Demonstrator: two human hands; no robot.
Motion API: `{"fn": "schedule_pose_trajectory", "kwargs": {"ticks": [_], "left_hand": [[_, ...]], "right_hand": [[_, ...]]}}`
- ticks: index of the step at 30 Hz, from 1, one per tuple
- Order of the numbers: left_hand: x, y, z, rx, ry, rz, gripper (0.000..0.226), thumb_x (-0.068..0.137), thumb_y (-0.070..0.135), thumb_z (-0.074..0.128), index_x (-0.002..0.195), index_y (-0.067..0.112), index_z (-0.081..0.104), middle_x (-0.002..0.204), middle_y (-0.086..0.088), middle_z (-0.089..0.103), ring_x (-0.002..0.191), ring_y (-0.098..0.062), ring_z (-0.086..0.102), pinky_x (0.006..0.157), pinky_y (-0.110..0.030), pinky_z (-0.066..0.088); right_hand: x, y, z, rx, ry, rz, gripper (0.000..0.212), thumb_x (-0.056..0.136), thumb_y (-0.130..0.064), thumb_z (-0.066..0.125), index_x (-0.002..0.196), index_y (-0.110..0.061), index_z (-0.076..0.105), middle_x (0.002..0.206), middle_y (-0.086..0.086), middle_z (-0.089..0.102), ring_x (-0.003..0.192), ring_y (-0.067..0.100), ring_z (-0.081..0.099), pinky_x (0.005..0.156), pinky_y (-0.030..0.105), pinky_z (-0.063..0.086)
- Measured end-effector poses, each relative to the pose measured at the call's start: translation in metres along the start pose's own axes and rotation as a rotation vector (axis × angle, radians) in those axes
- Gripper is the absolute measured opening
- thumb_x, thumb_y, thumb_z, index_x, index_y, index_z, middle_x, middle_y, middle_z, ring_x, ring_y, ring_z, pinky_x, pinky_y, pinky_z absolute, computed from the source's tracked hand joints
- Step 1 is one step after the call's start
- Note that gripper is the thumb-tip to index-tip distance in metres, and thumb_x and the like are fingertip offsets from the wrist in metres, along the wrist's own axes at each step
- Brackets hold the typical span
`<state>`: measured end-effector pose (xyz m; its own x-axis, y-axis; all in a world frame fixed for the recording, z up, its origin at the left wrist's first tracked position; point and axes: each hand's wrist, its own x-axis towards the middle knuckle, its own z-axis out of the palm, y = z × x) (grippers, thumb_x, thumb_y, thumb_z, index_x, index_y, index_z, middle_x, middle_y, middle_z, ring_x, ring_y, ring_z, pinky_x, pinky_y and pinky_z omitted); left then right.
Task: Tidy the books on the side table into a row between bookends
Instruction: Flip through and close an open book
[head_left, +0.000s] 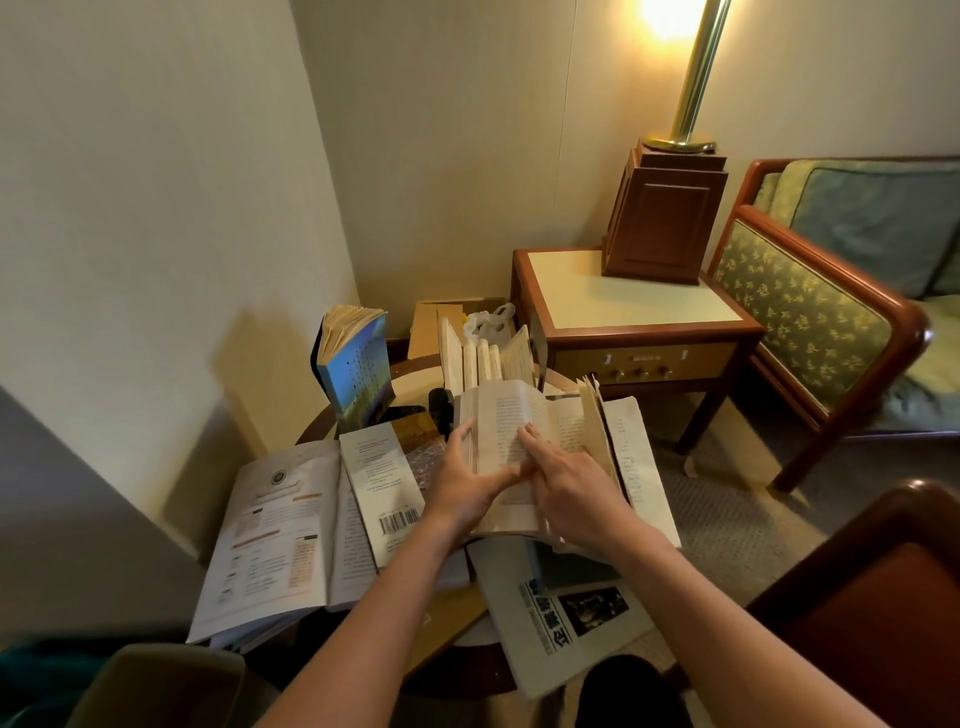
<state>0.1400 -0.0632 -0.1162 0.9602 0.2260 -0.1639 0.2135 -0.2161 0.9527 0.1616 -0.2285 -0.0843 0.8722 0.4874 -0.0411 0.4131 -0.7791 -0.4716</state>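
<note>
open book (524, 447) on round table (447, 644), upright book (356, 371) behind-left

I see both hands on an open book (519, 426) in the middle of the round side table (314, 428): the left hand (465, 486) holds its left edge between thumb and fingers, and the right hand (571, 486) lies flat on the page with straight fingers. Behind it a blue book (358, 364) stands upright, with a few pale books (485, 358) standing fanned open just beside it. Nearer me a magazine (275, 530) lies open at the left, touching a paperback (384, 478) that shows its barcode, and a newspaper (561, 618) hangs over the near edge.
</note>
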Motion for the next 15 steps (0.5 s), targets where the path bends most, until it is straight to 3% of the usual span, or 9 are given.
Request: {"fn": "schedule_pose_trajectory", "kwargs": {"ticks": [3, 7, 10, 13, 15], "left_hand": [[0.002, -0.008, -0.002, -0.001, 0.001, -0.022, 0.110, 0.065, 0.047, 0.092, 0.153, 0.035, 0.027, 0.138, 0.002, 0.048, 0.125, -0.023, 0.052, 0.100, -0.048, 0.054], [0.005, -0.014, -0.005, 0.030, 0.012, -0.011, 0.108, 0.067, 0.041, 0.092, 0.154, 0.033, 0.027, 0.140, -0.002, 0.050, 0.122, -0.022, 0.053, 0.100, -0.047, 0.054], [0.006, -0.012, -0.004, 0.012, 0.018, 0.010, 0.107, 0.069, 0.034, 0.092, 0.154, 0.033, 0.027, 0.140, -0.001, 0.051, 0.123, -0.021, 0.053, 0.103, -0.048, 0.052], [0.005, -0.009, -0.002, -0.012, 0.007, 0.015, 0.106, 0.070, 0.031, 0.092, 0.153, 0.032, 0.027, 0.140, -0.001, 0.052, 0.124, -0.021, 0.054, 0.105, -0.049, 0.050], [0.005, -0.008, -0.001, -0.004, 0.006, 0.025, 0.105, 0.071, 0.031, 0.091, 0.154, 0.030, 0.027, 0.141, 0.000, 0.051, 0.126, -0.021, 0.052, 0.106, -0.049, 0.049]], "right_hand": [[0.000, 0.001, -0.004, -0.118, 0.032, -0.078, 0.051, 0.105, -0.027, 0.043, 0.155, -0.027, 0.032, 0.162, -0.004, 0.033, 0.152, 0.021, 0.025, 0.126, 0.048, 0.005], [-0.002, 0.016, -0.014, -0.126, 0.310, -0.137, 0.047, 0.100, -0.024, 0.053, 0.146, -0.025, 0.048, 0.158, -0.002, 0.041, 0.152, 0.023, 0.026, 0.126, 0.050, 0.007], [-0.005, 0.030, -0.018, -0.075, 0.329, -0.048, 0.059, 0.100, -0.032, 0.054, 0.155, -0.028, 0.034, 0.167, 0.000, 0.019, 0.155, 0.023, 0.009, 0.122, 0.046, 0.003], [-0.006, 0.035, -0.012, 0.071, 0.138, 0.088, 0.069, 0.104, -0.038, 0.046, 0.161, -0.033, 0.007, 0.169, -0.006, -0.004, 0.155, 0.019, -0.005, 0.126, 0.052, 0.010], [-0.002, 0.039, -0.003, 0.009, 0.038, 0.130, 0.068, 0.105, -0.045, 0.039, 0.160, -0.037, -0.001, 0.168, -0.006, -0.016, 0.154, 0.020, -0.013, 0.126, 0.054, 0.008]]}}
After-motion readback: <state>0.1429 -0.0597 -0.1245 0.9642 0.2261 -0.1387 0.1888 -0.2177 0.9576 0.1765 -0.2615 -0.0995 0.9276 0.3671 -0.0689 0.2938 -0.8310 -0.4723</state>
